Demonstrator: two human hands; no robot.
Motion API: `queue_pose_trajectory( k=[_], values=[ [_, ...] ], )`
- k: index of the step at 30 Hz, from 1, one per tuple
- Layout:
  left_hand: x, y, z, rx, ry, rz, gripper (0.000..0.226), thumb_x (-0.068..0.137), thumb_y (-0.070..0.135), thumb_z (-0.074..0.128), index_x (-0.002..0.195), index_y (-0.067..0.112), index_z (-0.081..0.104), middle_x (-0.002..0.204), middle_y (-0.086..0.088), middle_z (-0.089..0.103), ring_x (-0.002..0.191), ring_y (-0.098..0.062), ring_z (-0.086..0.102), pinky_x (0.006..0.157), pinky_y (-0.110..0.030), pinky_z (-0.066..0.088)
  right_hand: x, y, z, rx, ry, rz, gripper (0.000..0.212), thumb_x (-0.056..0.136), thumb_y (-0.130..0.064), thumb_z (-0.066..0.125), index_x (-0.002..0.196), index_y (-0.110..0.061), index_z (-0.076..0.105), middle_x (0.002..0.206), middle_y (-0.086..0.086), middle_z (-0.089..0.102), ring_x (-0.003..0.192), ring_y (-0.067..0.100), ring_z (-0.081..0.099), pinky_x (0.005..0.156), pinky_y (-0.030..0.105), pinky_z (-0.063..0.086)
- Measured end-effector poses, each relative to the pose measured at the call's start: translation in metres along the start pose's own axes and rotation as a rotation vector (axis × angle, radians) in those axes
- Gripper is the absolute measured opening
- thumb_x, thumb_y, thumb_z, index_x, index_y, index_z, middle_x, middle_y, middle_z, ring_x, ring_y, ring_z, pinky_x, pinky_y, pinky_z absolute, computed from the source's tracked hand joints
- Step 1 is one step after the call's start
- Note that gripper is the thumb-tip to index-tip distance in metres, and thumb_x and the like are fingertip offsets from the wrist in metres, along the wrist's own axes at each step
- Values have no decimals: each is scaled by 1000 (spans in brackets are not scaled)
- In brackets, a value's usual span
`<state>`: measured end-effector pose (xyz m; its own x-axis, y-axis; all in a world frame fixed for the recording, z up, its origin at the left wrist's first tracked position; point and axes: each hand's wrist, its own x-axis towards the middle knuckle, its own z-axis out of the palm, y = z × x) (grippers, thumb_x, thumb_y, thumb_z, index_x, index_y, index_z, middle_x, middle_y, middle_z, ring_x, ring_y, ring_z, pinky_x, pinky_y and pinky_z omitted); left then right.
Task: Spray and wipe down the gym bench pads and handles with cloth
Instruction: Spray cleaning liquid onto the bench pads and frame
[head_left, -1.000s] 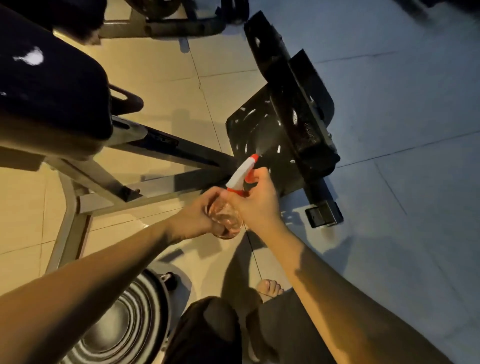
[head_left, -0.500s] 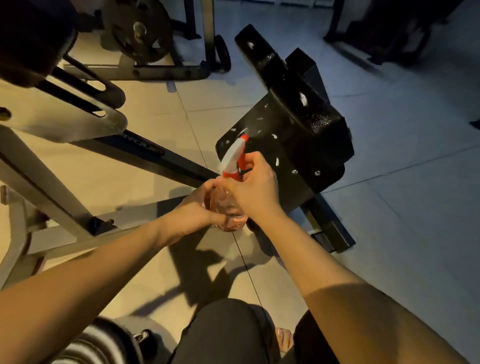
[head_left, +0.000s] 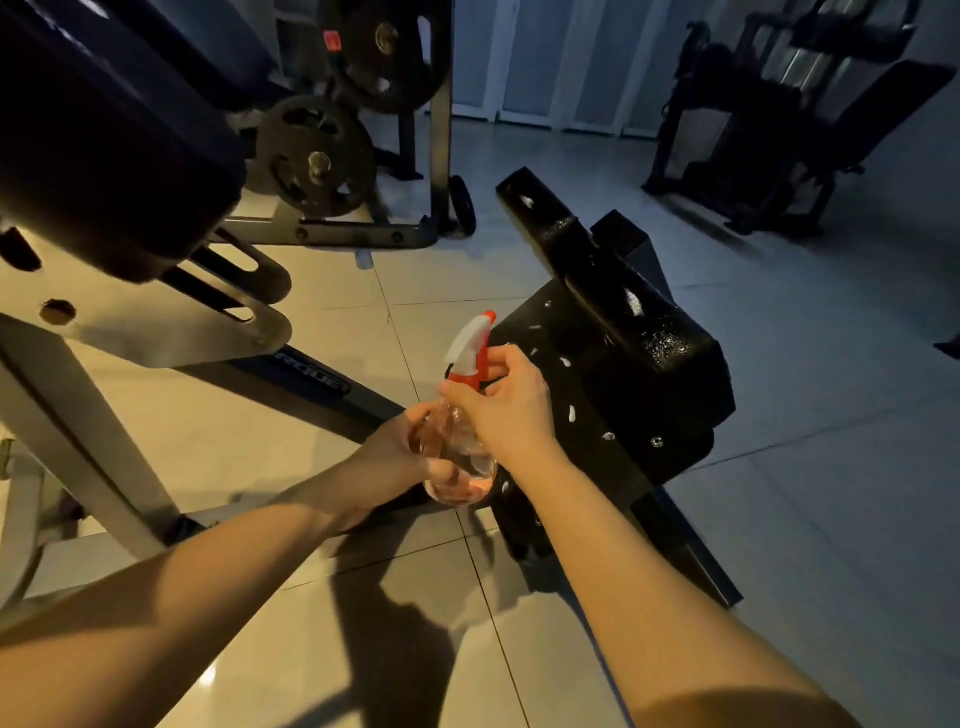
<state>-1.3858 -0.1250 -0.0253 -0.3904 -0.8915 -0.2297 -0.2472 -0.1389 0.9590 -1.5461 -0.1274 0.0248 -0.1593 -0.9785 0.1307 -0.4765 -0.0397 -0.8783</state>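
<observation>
Dimly: right hand (head_left: 506, 410) fingers curl round clear red-white-trigger spray bottle (head_left: 466, 364), left hand (head_left: 410, 452) grips base; overspray missing black bench pad (head_left: 649, 358) may slick tiled floor (head_left: 291, 457).

The spray bottle (head_left: 467, 358) is held at the centre between both hands, the left hand (head_left: 410, 452) at its base and the right hand (head_left: 501, 410) round its neck, just before the padded block (head_left: 639, 353) on the floor (head_left: 831, 467). The bench pad (head_left: 104, 156) is set high at the left above its frame (head_left: 88, 415) — with weight plates (head_left: 317, 156) racked behind and another machine (head_left: 779, 130) far back at the right.
</observation>
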Motion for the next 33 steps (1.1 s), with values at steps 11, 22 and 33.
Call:
queue_pose_trajectory(
  k=[11, 22, 33],
  values=[
    [22, 10, 3, 14, 81, 67, 87, 57, 35, 92, 135, 30, 54, 124, 4, 68, 120, -16, 63, 106, -42, 51, 30, 1, -6, 34, -53, -11, 55, 85, -35, 81, 133, -25, 54, 122, -6, 62, 110, 14, 62, 85, 29, 55],
    [4, -14, 5, 138, -120, -35, 91, 56, 29, 88, 139, 34, 52, 121, 8, 71, 118, -13, 65, 108, -46, 50, -15, 36, -2, 120, -50, 194, 66, 84, -37, 82, 138, -25, 46, 110, -19, 50, 115, 13, 56, 95, 37, 55],
    [-9, -45, 13, 257, -400, -188, 104, 48, 46, 96, 139, 15, 57, 133, -9, 67, 125, -26, 63, 112, -48, 47, -70, 64, -10, 129, 80, 381, 48, 81, -35, 85, 111, -23, 49, 95, -14, 57, 88, 6, 59, 78, 26, 52]
  ],
)
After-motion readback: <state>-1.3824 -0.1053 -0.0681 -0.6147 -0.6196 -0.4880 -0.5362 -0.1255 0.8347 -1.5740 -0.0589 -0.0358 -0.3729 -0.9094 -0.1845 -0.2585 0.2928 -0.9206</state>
